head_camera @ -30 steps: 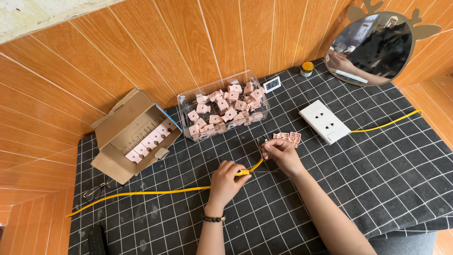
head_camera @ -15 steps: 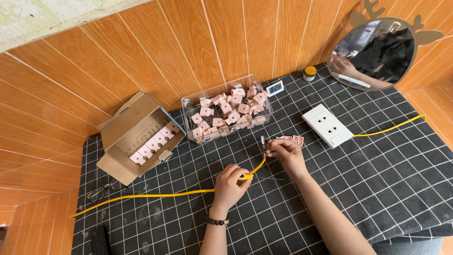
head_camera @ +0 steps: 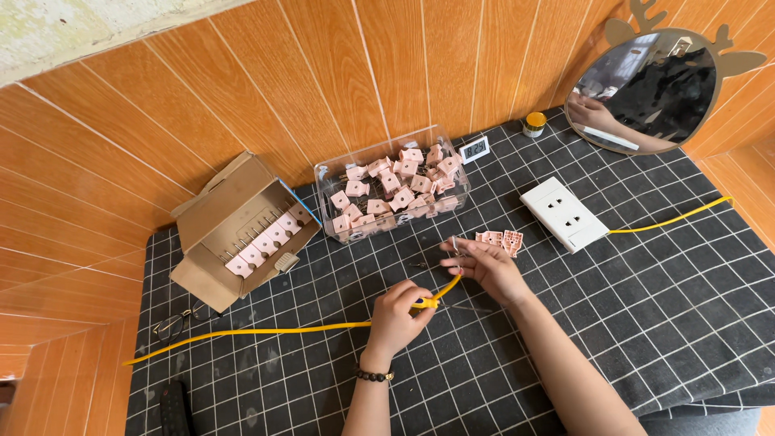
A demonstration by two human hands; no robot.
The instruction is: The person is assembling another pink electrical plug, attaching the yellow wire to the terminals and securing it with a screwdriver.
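Note:
My left hand point(head_camera: 397, 313) is closed around a yellow cable point(head_camera: 266, 330) near its stripped end, above the black grid mat point(head_camera: 662, 315). My right hand point(head_camera: 487, 266) pinches the cable's end, where thin bare wire tips stick up between the fingers. The cable runs left across the mat toward its edge. A small group of pink plastic parts point(head_camera: 500, 239) lies just beyond my right hand. A white socket plate point(head_camera: 563, 213) sits to the right of them, with another yellow cable point(head_camera: 670, 220) leading off to the right.
A clear plastic tub point(head_camera: 393, 190) full of pink parts stands by the wooden wall. An open cardboard box point(head_camera: 238, 230) with rows of pink parts is at left. Glasses point(head_camera: 179, 321), a dark remote point(head_camera: 173, 408), a small digital clock point(head_camera: 475, 148), a yellow-lidded jar point(head_camera: 534, 123) and a mirror point(head_camera: 650, 89) lie around.
Both hands stay on the yellow cable's end with only slight finger shifts. The view has drifted a little; nothing else has moved.

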